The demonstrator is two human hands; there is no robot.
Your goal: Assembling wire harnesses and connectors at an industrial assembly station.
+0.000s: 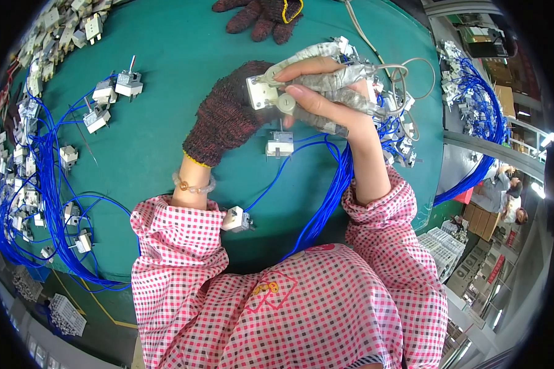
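Observation:
My left hand [228, 111], in a dark knitted glove with a yellow cuff, is closed around a white plastic connector block [260, 93]. My right hand [329, 92] comes in from the right, several fingers wrapped in grey-silver tape. Its thumb and forefinger are closed on two small round pale discs [286, 103] against the block's right side; what exactly the discs are, I cannot tell. Just below my hands lies another white connector [279, 145] on a blue wire. Nearer to me, one more white connector [236, 219] rests by my left sleeve.
Blue wire bundles [317, 215] with connectors run over the green table [166, 49], at left and beneath my right arm. Loose white connectors [61, 31] pile at the far left. A spare dark glove [261, 18] lies at the back. A thin grey cable [406, 67] loops beside my right hand.

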